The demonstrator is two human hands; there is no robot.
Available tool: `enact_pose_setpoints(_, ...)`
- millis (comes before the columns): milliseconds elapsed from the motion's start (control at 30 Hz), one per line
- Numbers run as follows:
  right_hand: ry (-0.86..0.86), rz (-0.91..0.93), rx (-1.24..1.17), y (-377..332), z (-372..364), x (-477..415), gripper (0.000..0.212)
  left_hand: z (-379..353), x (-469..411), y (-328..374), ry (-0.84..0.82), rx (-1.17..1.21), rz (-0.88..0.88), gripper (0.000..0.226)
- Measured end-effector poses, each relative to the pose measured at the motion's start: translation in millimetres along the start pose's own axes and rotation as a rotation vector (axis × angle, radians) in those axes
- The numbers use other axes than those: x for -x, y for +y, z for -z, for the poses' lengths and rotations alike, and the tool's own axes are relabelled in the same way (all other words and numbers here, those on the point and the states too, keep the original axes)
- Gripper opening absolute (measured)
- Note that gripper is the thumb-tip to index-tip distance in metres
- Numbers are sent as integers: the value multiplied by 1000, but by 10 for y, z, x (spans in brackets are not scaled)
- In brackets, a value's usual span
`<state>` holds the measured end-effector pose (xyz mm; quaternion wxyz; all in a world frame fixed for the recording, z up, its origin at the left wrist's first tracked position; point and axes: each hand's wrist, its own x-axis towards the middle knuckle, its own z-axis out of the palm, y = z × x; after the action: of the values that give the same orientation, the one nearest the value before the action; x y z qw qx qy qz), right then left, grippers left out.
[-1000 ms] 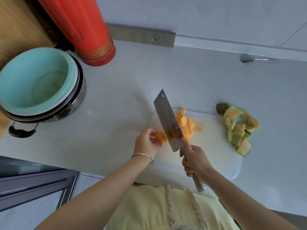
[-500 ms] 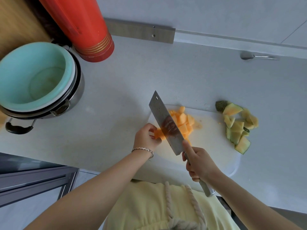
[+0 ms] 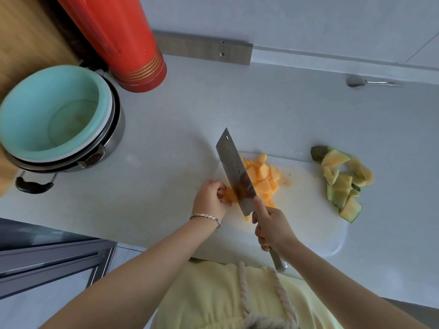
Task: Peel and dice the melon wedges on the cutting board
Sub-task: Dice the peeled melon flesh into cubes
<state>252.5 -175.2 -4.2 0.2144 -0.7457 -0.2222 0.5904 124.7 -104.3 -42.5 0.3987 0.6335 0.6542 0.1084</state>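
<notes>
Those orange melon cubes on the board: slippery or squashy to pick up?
Probably slippery: the diced melon looks moist, with juice smears on the cutting board. Likely soft, so a hard pinch may bruise it. Flat-cut faces suggest sliding, not rolling.

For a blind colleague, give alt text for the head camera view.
Right hand grips a cleaver, cutting a peeled melon piece held by the left hand on a white cutting board. Diced melon and rinds lie further right.
</notes>
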Motion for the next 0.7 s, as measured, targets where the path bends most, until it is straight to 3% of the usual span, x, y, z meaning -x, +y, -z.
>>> enact_pose_setpoints(700, 8, 16, 104, -13, 57, 233, 53, -63, -11, 7, 39, -5, 10, 13)
